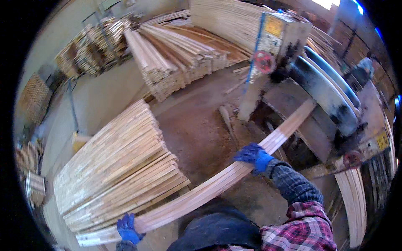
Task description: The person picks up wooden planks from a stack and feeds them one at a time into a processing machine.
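two gloved hands lined up a long timber at the machine

the long timber ran slantwise across the view, from the lower left up to the machine, where its far end met the bed just beside the curved guard. whether that end had passed under the guard or stopped at its edge could not be made out. lines ran along its top face, so it may have been several strips side by side. the step in hand seemed to be feeding or guiding the wood at the machine. the next move, as judged from this, called for keeping the timber straight and its near end supported while both hands worked along the same line.

the right hand, in a blue glove, lay across the middle stretch, its fingers bent together over the timber and apparently gripping it. the left hand, also in a blue glove, was set over the timber near its lower-left end, fingers a little apart and touching the wood; its underside was hidden, so how firmly they closed could not be told. a stack of pale strips lay just beside the timber's near half, on the person's left.
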{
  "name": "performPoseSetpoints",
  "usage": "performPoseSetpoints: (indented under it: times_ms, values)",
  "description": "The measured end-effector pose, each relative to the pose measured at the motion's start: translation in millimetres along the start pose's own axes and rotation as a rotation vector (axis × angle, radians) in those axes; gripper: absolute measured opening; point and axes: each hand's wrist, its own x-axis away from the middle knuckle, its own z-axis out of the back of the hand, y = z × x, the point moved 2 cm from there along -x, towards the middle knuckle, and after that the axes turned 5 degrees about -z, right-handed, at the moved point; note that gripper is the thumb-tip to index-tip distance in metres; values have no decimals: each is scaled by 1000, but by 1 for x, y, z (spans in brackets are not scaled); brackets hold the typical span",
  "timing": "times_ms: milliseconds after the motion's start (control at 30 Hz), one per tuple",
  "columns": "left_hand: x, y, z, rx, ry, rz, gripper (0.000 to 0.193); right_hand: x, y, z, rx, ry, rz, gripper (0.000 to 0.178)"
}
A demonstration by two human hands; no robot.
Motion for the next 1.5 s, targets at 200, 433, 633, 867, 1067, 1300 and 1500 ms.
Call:
performPoseSetpoints:
  times_ms: [200, 433, 633, 867, 1067, 1300, 1500]
  values:
    - [-62, 32, 22, 169, -123, 229, 98, 2, 18, -9, 115, 191, -365, 84]
    - [-100, 133, 77, 179, -107, 106, 93, -64, -125, -24, -127, 3, 272, 96]
    - [-101, 165, 101, 396, 24, -35, 111, -94, -205, -49, -208, -157, 430, 96]
    - [26, 28, 20, 201, 85, 178, 110, -69, -72, -78, 69, -288, 299, 99]
    - [3, 28, 23, 57, -105, 265, 95, -62, -79, -18, 2, -213, 129, 97]
    - [-53, 116, 20, 183, 16, 118, 110, -60, -99, -53, -118, -238, 199, 96]
    - [-48, 119, 46, 352, 226, -37, 122, -60, -157, -24, -65, -105, 395, 88]
